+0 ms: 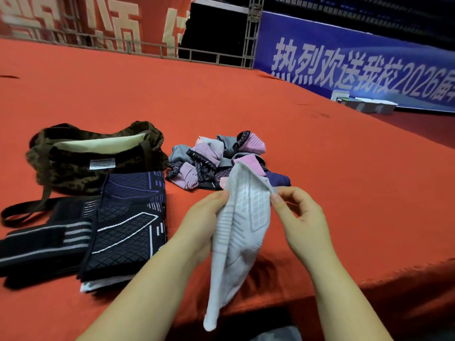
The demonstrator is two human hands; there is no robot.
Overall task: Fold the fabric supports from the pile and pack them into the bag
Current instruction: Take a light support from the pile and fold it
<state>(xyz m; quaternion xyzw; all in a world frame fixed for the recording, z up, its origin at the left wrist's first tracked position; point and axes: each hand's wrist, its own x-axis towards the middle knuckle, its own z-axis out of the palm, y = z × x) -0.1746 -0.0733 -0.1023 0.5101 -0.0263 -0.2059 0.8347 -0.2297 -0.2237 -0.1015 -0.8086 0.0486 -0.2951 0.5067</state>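
**Both hands pinching one pale grey support above the tabletop edge**

Left hand (pixel 200 225): fingers curled, pinching the left edge of a pale grey knitted fabric support with a white grid pattern (pixel 240 230). The thumb side is pressed against the cloth; the fingertips are hidden behind the fabric.

Right hand (pixel 299 217): thumb and forefinger closed together on the support's upper right edge, the other fingers loosely curled and apart from the cloth.

The grey support hangs lengthwise between the two hands, top end raised, narrow bottom end dangling past the near edge of the red cloth-covered tabletop (pixel 221 94). It is slightly motion-blurred.

Just behind the held piece: a loose pile of pink, grey and dark patterned fabric supports (pixel 211 159), unfolded, on the tabletop. A dark blue piece sits at the pile's right side.

Left of the pile: a dark olive camouflage fabric bag with a cream lining (pixel 96 153), mouth open, white label on the front, strap trailing to the left.

In front of the bag: a flat stack of folded black-and-purple patterned supports (pixel 130 217), touching the bag's front. Beside it on the left, a black strap-like wrap with grey stripes (pixel 41 242).

Far back: red and blue banners with white characters.
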